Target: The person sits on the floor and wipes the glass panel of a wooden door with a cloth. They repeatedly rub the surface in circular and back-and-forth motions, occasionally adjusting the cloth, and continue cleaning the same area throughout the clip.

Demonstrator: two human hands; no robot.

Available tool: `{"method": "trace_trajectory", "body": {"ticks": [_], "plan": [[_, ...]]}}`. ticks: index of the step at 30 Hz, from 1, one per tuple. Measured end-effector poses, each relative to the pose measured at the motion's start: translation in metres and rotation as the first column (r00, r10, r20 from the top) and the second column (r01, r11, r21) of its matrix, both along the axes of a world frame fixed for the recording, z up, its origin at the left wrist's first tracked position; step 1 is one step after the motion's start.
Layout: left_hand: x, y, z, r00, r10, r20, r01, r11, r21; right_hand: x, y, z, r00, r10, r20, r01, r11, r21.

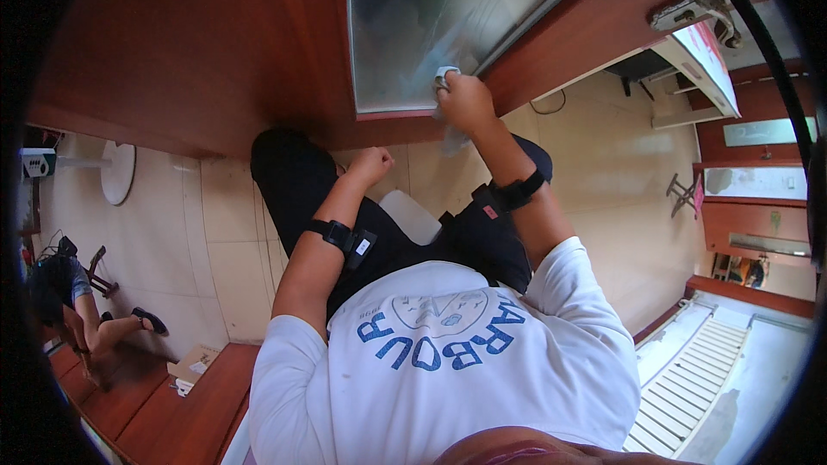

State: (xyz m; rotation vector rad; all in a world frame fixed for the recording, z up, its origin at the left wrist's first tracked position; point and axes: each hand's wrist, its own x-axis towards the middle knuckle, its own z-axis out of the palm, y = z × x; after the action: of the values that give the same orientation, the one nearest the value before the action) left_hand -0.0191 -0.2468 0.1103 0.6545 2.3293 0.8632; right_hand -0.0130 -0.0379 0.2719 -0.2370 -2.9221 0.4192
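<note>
My right hand (466,102) grips a crumpled piece of whitish translucent plastic film (446,75) at the lower right corner of a glass pane (400,45). Part of the film hangs below the fist. A pale streak rises on the glass above it; whether this is film or reflection cannot be told. The pane sits in a reddish-brown wooden door (213,45) close in front of my knees. My left hand (371,166) hovers over my left thigh near the door's bottom edge, fingers curled, with nothing visible in it.
A metal door handle (723,19) juts out at upper right, beside a dark cable (762,32). Far right stand a small folding stool (683,195) and a white slatted rack (691,374). At left, another person (71,297) bends near a cardboard box (197,365) and a fan base (119,173).
</note>
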Motion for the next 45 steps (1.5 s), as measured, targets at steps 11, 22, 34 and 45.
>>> {"method": "trace_trajectory", "body": {"ticks": [11, 22, 34, 45], "plan": [[0.000, 0.003, 0.000, 0.999, 0.036, -0.011, -0.036, 0.998, -0.050, 0.000, -0.008, 0.024, 0.994, -0.082, -0.078, 0.086, 0.995, 0.051], [0.002, -0.002, 0.001, 0.998, 0.050, 0.025, -0.049, 0.998, -0.044, -0.001, -0.001, 0.031, 0.998, -0.057, -0.038, 0.056, 0.998, -0.035], [-0.002, 0.004, 0.005, 0.999, -0.021, -0.047, 0.018, 0.998, -0.067, 0.000, -0.012, -0.019, 0.994, -0.106, -0.035, 0.108, 0.993, 0.049], [0.001, 0.000, 0.003, 0.999, 0.028, -0.046, -0.030, 0.999, -0.042, 0.000, -0.001, 0.085, 0.903, -0.118, -0.414, -0.060, 0.918, -0.393]]}}
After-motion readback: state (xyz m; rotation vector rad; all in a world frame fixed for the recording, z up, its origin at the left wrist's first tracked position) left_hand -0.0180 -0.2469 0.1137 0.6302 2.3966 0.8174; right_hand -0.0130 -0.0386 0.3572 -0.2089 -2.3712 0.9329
